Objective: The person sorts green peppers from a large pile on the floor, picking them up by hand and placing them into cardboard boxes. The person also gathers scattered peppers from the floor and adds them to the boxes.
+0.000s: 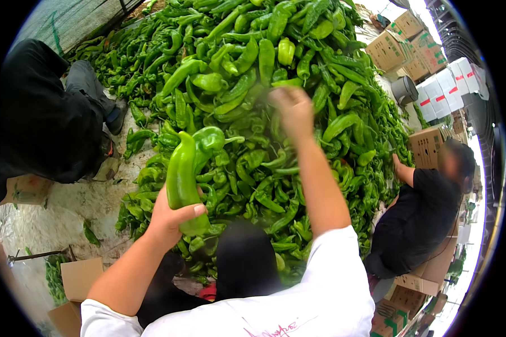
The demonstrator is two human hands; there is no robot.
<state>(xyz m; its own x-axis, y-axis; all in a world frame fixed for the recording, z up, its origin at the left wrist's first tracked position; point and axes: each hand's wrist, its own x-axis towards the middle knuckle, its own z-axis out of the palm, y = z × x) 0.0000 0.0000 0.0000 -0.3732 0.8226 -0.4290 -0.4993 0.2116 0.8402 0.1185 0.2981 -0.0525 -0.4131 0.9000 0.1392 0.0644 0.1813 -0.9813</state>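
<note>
Long green peppers (183,174) are gripped in my left hand (168,220), at least two of them. The thumb lies across the front one, and a second, curved pepper shows behind it. A large heap of green peppers (264,194) spreads in front of me and fills the middle of the view. My right hand (293,109) reaches over the heap, close to a bright green pepper (287,83). Motion smears its fingers, so I cannot tell whether they hold anything.
A person in dark clothes (34,123) is at the left of the heap. Another person in a black shirt (416,219) reaches into its right side. Cardboard boxes (388,50), white boxes (441,92) and a grey bucket (403,90) stand at the right. An open carton (81,278) sits lower left.
</note>
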